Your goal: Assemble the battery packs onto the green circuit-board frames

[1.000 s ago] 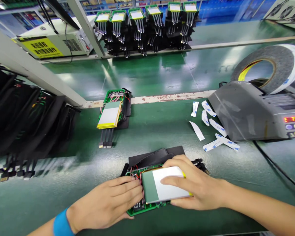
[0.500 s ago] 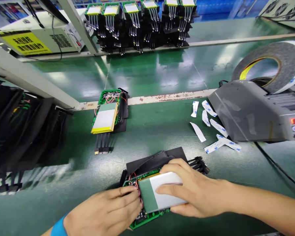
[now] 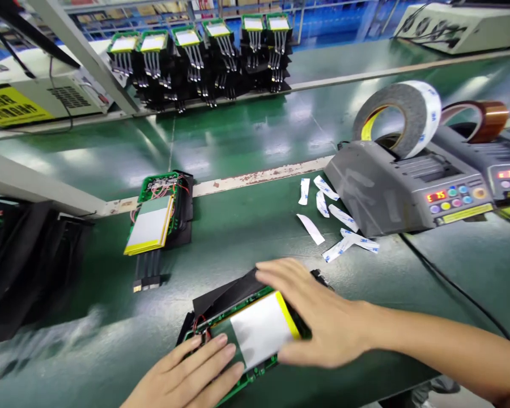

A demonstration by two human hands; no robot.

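A flat silver battery pack with a yellow end strip lies in a green-framed circuit assembly on the bench. A black cover flap sticks out along its far side. Fingers of my left hand lie stretched across the battery's left end and the wires there. My right hand is spread around the right end, thumb apart from the fingers and slightly blurred; it grips nothing. Black cable ends show partly behind it.
A second battery assembly lies at the left. Loose tape strips are scattered before a grey tape dispenser carrying a tape roll. Several finished-looking units stand stacked at the back. Black covers fill the left edge.
My right hand has opened off the battery, uncovering its yellow end. My left hand has moved onto the battery's left end with fingers flatter. The view has turned right.
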